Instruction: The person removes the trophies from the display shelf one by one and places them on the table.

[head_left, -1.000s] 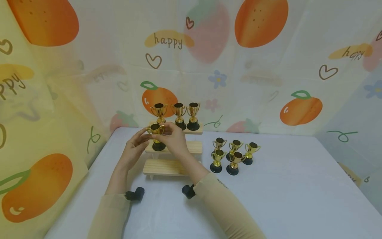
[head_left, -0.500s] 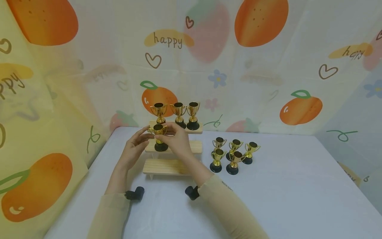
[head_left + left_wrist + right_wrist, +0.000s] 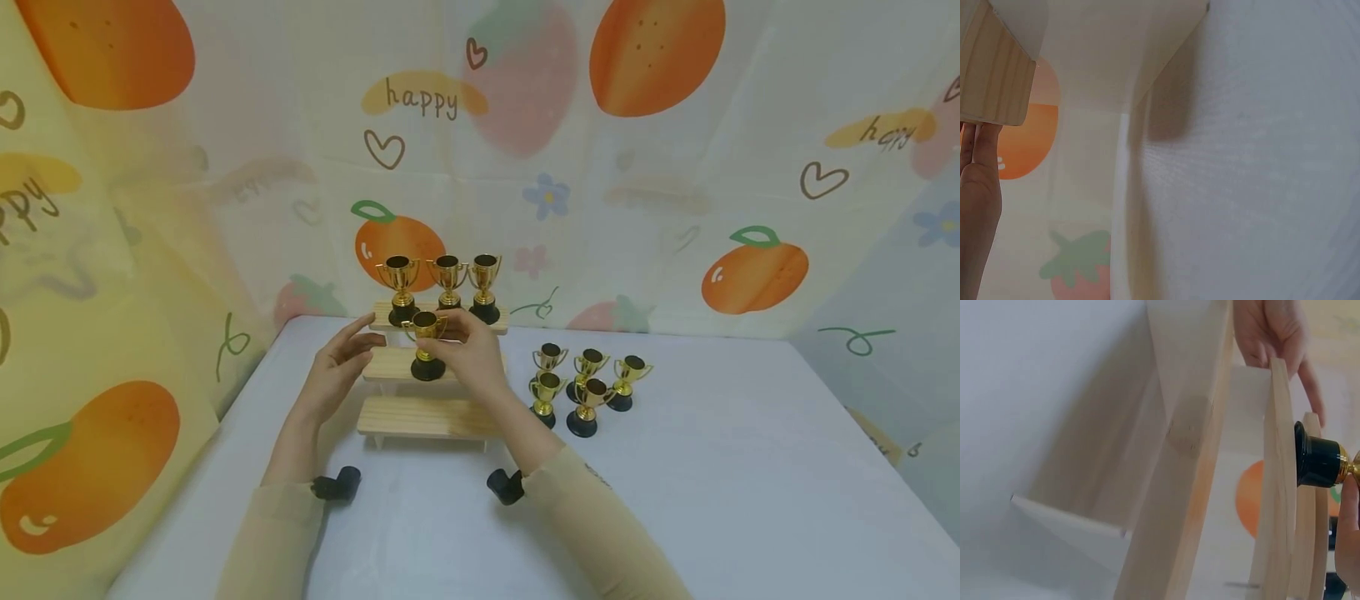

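Observation:
A small gold trophy cup with a black base (image 3: 427,367) stands upright at the middle tier of a wooden three-tier rack (image 3: 420,417). My right hand (image 3: 478,358) pinches its gold part between thumb and fingers. In the right wrist view the trophy's base (image 3: 1319,462) sits right at the tier's surface. My left hand (image 3: 337,379) is at the rack's left side, fingers stretched and slightly bent. Its fingertips touch the end of a wooden tier (image 3: 997,75) in the left wrist view. Three like trophies (image 3: 448,273) stand along the top tier.
Several more gold trophies (image 3: 590,396) are grouped on the white tablecloth (image 3: 720,467) right of the rack. Behind the table hangs a fruit-patterned curtain (image 3: 637,208). Black wrist cameras (image 3: 341,483) are strapped at both cuffs.
My right hand has moved the trophy rightward along the middle tier, from its left end toward the centre. The left hand has stayed almost in place, and the trophy is now apart from it.

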`<state>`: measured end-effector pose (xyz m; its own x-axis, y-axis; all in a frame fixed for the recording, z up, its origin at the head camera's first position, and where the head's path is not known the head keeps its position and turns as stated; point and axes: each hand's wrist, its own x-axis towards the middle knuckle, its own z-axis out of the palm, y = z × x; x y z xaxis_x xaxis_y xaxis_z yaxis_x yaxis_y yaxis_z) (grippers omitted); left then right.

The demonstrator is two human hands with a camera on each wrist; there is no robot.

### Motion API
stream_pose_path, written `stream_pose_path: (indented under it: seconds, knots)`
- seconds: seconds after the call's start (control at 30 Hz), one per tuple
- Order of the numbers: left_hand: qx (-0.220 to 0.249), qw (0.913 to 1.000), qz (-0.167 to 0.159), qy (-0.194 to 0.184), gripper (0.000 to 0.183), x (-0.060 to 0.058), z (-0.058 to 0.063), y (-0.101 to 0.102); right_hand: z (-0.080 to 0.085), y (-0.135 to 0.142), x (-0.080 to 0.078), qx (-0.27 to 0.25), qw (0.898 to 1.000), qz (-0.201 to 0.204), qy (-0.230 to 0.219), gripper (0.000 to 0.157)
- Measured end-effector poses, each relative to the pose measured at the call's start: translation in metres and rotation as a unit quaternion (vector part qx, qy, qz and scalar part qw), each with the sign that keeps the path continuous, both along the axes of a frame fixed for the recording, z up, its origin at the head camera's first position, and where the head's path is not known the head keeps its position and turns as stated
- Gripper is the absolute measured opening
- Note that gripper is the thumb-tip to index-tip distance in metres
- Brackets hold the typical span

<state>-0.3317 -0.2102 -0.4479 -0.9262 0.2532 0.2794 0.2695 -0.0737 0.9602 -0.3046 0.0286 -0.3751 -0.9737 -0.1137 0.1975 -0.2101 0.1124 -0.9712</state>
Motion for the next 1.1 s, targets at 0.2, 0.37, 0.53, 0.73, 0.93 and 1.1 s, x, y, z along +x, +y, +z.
stream_pose_path:
  seconds: [0.2,0.37,0.53,0.73,0.93,1.1]
  knots:
    - [0.007,1.0000,-0.003,0.005,0.056,0.001,-0.001,-0.001,0.001,0.013,0.004,0.019,1.000,-0.010,-0.008,0.047]
    - [0.001,0.9999,-0.005,0.009,0.056,0.002,-0.003,-0.004,0.004,0.024,0.009,0.015,1.000,-0.014,-0.011,0.046]
    - [-0.001,0.9999,-0.007,0.010,0.055,0.002,-0.003,-0.005,0.007,0.038,0.014,0.015,1.000,-0.022,-0.016,0.046]
    - [-0.004,0.9999,-0.005,0.009,0.055,0.001,-0.002,-0.004,0.009,0.057,0.020,0.007,1.000,-0.020,-0.003,0.043]
    - [0.001,0.9999,-0.010,0.007,0.055,0.001,-0.001,-0.003,0.011,0.080,0.026,0.001,1.000,-0.024,0.005,0.044]
    - [0.005,0.9999,-0.011,0.004,0.055,0.001,-0.001,-0.002,0.012,0.103,0.030,0.004,0.999,-0.043,-0.014,0.045]
